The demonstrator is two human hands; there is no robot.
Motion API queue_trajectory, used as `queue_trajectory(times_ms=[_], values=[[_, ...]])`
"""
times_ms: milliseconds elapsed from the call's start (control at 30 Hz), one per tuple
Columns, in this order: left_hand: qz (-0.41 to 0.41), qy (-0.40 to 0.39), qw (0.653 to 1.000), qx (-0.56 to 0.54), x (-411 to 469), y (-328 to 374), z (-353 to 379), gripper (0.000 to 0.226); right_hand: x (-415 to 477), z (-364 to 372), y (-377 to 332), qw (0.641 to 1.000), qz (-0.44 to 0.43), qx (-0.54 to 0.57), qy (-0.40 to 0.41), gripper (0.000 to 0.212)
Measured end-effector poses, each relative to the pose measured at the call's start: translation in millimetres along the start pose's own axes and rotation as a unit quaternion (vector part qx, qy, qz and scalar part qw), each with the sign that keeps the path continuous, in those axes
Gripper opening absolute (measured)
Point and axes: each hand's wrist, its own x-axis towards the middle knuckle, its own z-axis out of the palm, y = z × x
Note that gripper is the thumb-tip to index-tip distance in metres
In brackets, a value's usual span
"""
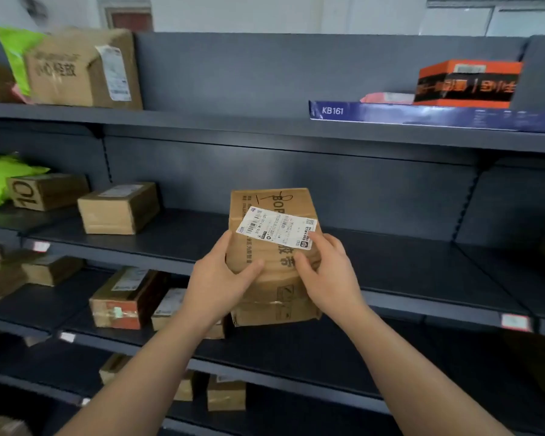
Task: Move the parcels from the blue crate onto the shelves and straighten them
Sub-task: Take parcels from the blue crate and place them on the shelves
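A parcel (272,247) is sitting between the left hand (219,281) and right hand (329,275), before the middle shelf (390,262). Two boxes (120,209) are lying on that shelf to its left; a long carton (422,116) is lying on the shelf above, right.

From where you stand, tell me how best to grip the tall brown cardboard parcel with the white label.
Probably clamp the tall brown cardboard parcel by its two flat side faces, coming from the front, as the left hand and right hand do.
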Motion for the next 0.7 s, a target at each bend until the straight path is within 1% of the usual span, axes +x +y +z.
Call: queue_trajectory(times_ms=[100, 333, 533, 600, 700], values=[[-0.010, 0.032, 0.999, 0.027, 35.1, -14.7, -11.7, 0.052, 45.2, 25.7, -4.6, 0.999, -0.017, -0.008, -0.040, 0.045], [-0.054, 0.072, 0.994, 0.070, 103.6, -60.2, -45.9, 0.064, 129.2, 95.2, -24.9, 0.995, -0.030, -0.005, -0.099, 0.045], [-0.082, 0.073, 0.991, 0.080, 161.7, -112.1, -81.8, 0.069, 181.9, 161.5, -47.0, 0.994, -0.030, -0.019, -0.104, 0.042], [-0.087, 0.065, 0.991, 0.083, 179.3, -125.3, -93.7, 0.067, 195.8, 181.9, -54.0, 0.994, -0.021, -0.019, -0.102, 0.041], [-0.074, 0.044, 0.993, 0.085, 205.3, -143.1, -111.5, 0.058, 214.7, 209.6, -62.9, 0.994, 0.001, -0.021, -0.107, 0.041]])
